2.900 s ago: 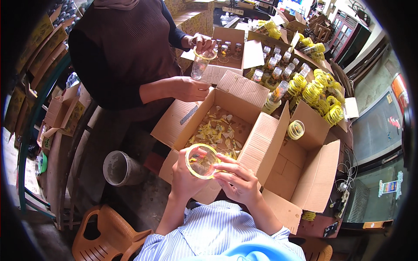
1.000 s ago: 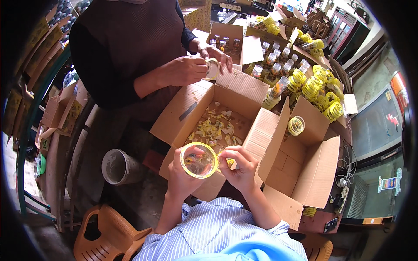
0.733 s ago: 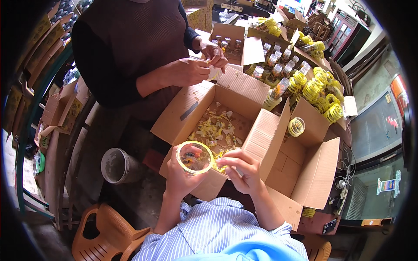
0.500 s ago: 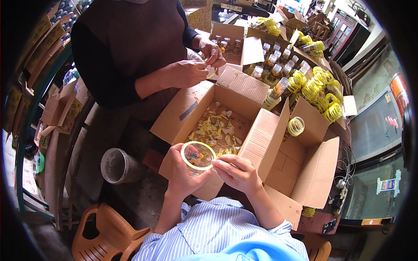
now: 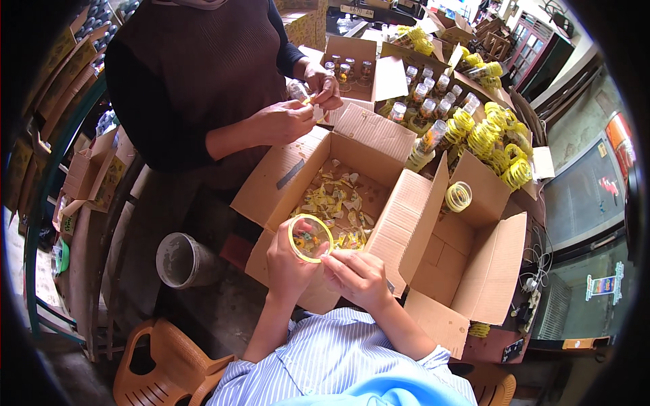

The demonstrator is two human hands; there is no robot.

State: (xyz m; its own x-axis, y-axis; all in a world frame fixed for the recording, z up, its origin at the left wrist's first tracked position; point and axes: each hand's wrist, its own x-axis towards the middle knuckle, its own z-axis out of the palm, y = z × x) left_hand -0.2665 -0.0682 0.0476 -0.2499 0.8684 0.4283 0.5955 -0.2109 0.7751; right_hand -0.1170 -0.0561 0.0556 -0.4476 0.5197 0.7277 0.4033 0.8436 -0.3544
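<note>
Tape roll (image 5: pixel 310 237), yellow-rimmed, held over an open cardboard box (image 5: pixel 338 196).
Left hand (image 5: pixel 288 260) has its fingers clamped round the ring to steady it; right hand (image 5: pixel 355 274) pinches at its rim, fingers together, so peeled scraps (image 5: pixel 338 203) drop into the box.

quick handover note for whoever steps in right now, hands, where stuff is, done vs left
Left hand: holds a yellow tape roll upright above the open cardboard box.
Right hand: fingertips at the roll's lower right edge, pinching at the tape.
Box holds a layer of yellow and white scraps.
A second yellow roll sits on the box flap to the right; a heap of yellow rolls and small bottles lie beyond.
A co-worker's hands work on a bottle opposite.
Done: scraps already in the box. Left: many rolls remain in the heap.
</note>
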